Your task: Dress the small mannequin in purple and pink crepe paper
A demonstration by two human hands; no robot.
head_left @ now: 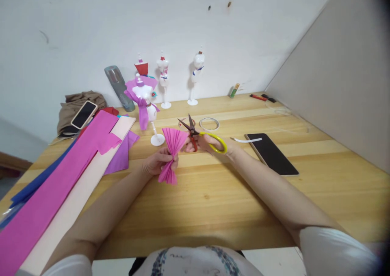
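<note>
A pleated piece of pink crepe paper [174,140], gathered at its middle into a bow shape, is pinched in my left hand [159,161]. Its folds fan out above and below the fingers. My right hand [210,142] grips a pair of scissors [218,140] with yellow and red handles. Their dark blades stand apart, pointing up and away from me, to the right of the bow's top. Just behind the bow stands a white mini dress form [151,111] draped in purple paper.
Pink paper [70,174], cream paper [82,198] and other sheets lie at the left, near a phone [84,114]. Further dress forms [192,85] and a grey bottle [120,88] line the wall. Tape rolls [209,124] lie mid-table; a black tablet [272,154] bears a white strip [248,140].
</note>
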